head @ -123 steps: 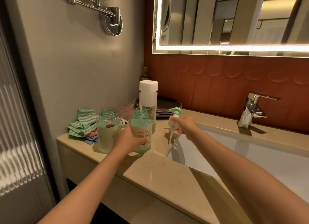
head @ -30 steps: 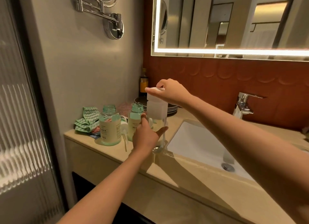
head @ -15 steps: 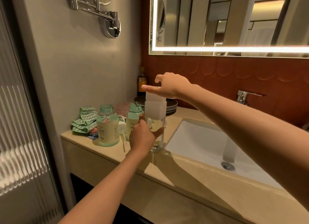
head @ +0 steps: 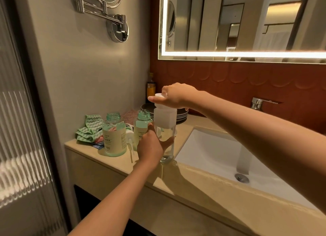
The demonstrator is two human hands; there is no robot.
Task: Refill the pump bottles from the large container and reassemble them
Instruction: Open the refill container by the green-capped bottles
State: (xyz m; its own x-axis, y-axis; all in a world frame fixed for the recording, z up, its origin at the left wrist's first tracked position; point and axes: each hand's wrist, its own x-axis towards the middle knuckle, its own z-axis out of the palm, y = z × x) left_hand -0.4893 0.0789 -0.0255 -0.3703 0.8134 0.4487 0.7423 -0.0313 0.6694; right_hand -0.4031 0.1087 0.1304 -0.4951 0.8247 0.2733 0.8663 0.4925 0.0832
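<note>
Large container (head: 165, 120) upright on tabletop (head: 202, 191); I see left hand (head: 150, 145) gripping its body, right hand (head: 176, 96) pinching its cap (head: 159, 95).

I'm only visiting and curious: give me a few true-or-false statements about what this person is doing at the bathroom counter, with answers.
1. The larger green bottle and the smaller green bottle both stand with their pumps off. True.
2. The left hand grips a green bottle. False: it grips the tall clear container.
3. The right hand holds the container's white cap. True.
4. The striped cloths lie in the sink. False: they lie on the counter, at its left end.
</note>
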